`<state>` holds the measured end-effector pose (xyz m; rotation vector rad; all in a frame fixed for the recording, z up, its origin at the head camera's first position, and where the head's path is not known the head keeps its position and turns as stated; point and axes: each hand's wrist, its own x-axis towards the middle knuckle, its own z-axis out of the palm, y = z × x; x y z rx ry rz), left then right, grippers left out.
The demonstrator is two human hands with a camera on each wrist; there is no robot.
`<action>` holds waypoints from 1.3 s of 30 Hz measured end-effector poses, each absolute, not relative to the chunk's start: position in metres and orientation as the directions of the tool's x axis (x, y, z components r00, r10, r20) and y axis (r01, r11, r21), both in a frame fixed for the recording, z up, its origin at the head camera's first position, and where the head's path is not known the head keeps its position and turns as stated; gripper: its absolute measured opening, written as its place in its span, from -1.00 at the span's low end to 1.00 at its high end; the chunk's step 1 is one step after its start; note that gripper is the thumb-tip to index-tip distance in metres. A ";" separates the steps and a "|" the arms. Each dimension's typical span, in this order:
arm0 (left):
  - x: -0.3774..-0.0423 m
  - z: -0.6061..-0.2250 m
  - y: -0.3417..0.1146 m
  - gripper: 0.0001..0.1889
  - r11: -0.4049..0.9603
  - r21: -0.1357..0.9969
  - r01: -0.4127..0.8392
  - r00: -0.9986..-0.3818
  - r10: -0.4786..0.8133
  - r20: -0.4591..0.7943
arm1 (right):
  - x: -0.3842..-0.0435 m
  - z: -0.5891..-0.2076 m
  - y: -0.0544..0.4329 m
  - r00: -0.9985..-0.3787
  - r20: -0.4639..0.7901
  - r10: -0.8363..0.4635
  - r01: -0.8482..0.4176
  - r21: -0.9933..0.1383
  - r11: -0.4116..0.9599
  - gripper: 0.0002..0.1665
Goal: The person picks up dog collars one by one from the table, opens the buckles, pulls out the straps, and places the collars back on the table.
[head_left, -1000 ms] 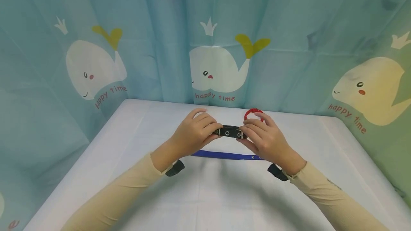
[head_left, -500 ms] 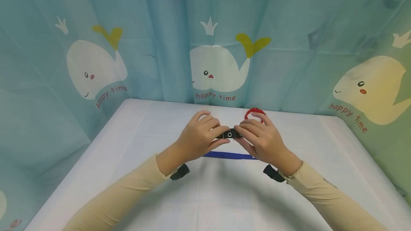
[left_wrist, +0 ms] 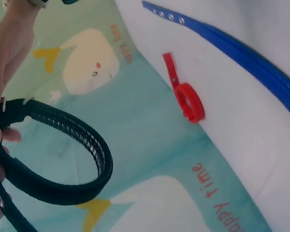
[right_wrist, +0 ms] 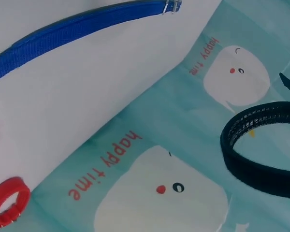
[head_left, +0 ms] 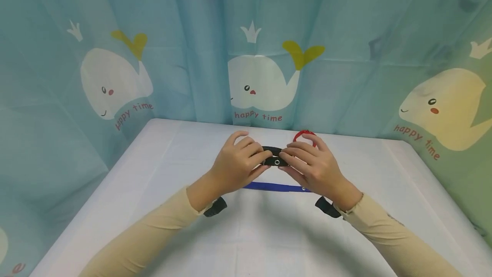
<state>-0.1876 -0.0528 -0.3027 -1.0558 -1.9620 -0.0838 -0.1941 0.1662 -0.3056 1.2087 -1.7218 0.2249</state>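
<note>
A black collar (head_left: 271, 161) with metal eyelets is bent into a loop and held up over the table between both hands. My left hand (head_left: 239, 165) pinches its left side between thumb and fingers. From the right, my right hand (head_left: 320, 166) pinches the same strap, its fingertips close to the left ones. In the left wrist view the round loop of the black collar (left_wrist: 104, 164) hangs out from the fingers, and a strap end with an eyelet trails downward. The right wrist view shows the loop (right_wrist: 232, 150) with metal at its right edge. The fingers hide most of the buckle.
A blue collar (head_left: 274, 187) with eyelets lies stretched out on the white table (head_left: 246, 234), nearer than the hands. Behind the right hand, a red collar (left_wrist: 197, 104) sits coiled near the table's far edge. A whale-printed curtain (head_left: 200, 54) surrounds the table's back and sides.
My left hand has moved right along the black collar, closer to the right hand. The buckle visible earlier is now covered by fingers, and the loop's far side shows above the strap.
</note>
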 end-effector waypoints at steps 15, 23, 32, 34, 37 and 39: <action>-0.192 -0.309 -0.056 -0.81 0.654 -0.291 0.698 -0.279 0.623 0.731 | -0.193 -0.302 0.161 0.021 0.771 -0.636 -0.774 0.415 0.477 -0.64; -0.193 -0.310 -0.056 -0.81 0.650 -0.328 0.685 -0.262 0.641 0.722 | -0.194 -0.306 0.159 0.023 0.764 -0.644 -0.771 0.424 0.475 -0.65; -0.194 -0.313 -0.055 -0.84 0.636 -0.360 0.683 -0.246 0.664 0.706 | -0.194 -0.308 0.154 0.009 0.761 -0.649 -0.757 0.429 0.492 -0.62; -0.194 -0.312 -0.055 -0.84 0.639 -0.363 0.678 -0.250 0.665 0.704 | -0.194 -0.308 0.154 0.012 0.756 -0.655 -0.748 0.441 0.496 -0.62; -0.196 -0.313 -0.059 -0.83 0.668 -0.336 0.664 -0.287 0.642 0.711 | -0.195 -0.307 0.157 0.013 0.762 -0.647 -0.748 0.437 0.500 -0.64; -0.196 -0.313 -0.061 -0.81 0.681 -0.328 0.655 -0.302 0.634 0.712 | -0.196 -0.306 0.160 0.003 0.767 -0.641 -0.753 0.424 0.503 -0.63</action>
